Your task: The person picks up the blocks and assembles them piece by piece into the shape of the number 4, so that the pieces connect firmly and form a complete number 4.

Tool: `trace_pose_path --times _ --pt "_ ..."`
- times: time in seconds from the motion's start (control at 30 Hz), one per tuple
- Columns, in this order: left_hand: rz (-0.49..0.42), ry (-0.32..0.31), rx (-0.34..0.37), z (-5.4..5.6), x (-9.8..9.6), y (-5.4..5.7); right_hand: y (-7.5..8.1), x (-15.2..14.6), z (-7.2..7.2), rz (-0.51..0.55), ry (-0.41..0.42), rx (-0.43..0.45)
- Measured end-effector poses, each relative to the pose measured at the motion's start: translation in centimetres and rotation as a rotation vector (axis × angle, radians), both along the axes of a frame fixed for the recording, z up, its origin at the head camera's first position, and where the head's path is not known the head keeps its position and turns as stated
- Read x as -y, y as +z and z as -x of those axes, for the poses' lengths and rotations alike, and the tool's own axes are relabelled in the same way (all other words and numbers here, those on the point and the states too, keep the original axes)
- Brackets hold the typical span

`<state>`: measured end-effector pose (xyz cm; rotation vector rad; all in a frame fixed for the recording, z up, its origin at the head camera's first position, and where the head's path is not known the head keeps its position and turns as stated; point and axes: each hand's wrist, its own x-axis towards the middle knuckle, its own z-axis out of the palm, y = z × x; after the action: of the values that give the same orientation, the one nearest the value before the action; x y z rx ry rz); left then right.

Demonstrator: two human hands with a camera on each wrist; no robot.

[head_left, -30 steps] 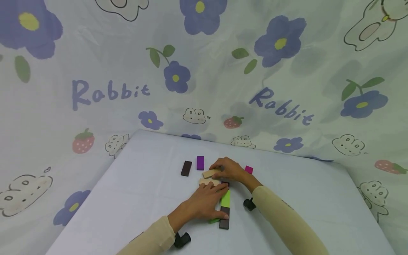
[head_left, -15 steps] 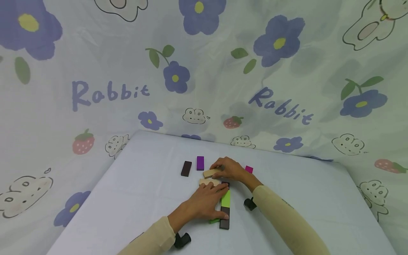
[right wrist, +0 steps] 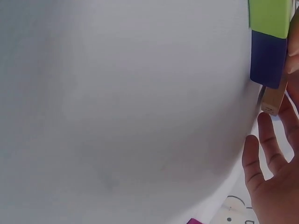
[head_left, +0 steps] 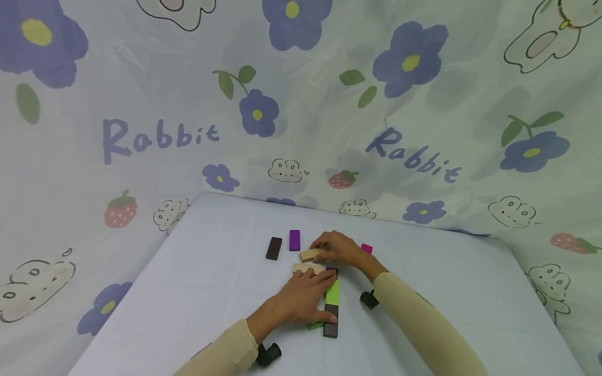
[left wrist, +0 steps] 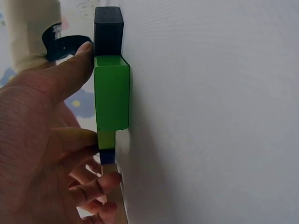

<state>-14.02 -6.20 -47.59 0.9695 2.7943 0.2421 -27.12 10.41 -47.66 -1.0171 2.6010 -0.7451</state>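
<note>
Small rectangular blocks form a row on the white table: a black block (head_left: 331, 327), a light green one (head_left: 332, 294) and a dark blue one (right wrist: 268, 58). A green block (left wrist: 112, 95) sits beside the row. My left hand (head_left: 298, 300) rests over the row, fingers extended; its thumb touches the black block and its index finger reaches the dark blue end. Other left fingertips touch a pale wooden block (head_left: 303, 268) lying crosswise. Just beyond, my right hand (head_left: 340, 249) pinches a second wooden block (head_left: 308, 256) between thumb and fingers, partly hidden by the hand.
A dark brown block (head_left: 274, 248) and a purple block (head_left: 294, 240) lie farther back on the left. Partly behind the right wrist is a magenta block (head_left: 367, 249). Black wrist cameras (head_left: 269, 355) hang under both forearms. A patterned curtain (head_left: 301, 104) borders the table.
</note>
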Motion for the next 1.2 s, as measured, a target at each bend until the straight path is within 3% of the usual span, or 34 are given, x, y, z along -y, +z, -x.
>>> trace_pose_path --times 0.4,1.2 --pt "-0.002 0.000 0.006 0.0 0.0 0.1 0.3 -1.7 -0.7 -0.014 -0.062 -0.013" --pt "-0.024 0.011 0.007 0.1 -0.1 -0.1 1.1 -6.1 -4.3 -0.030 -0.232 -0.102"
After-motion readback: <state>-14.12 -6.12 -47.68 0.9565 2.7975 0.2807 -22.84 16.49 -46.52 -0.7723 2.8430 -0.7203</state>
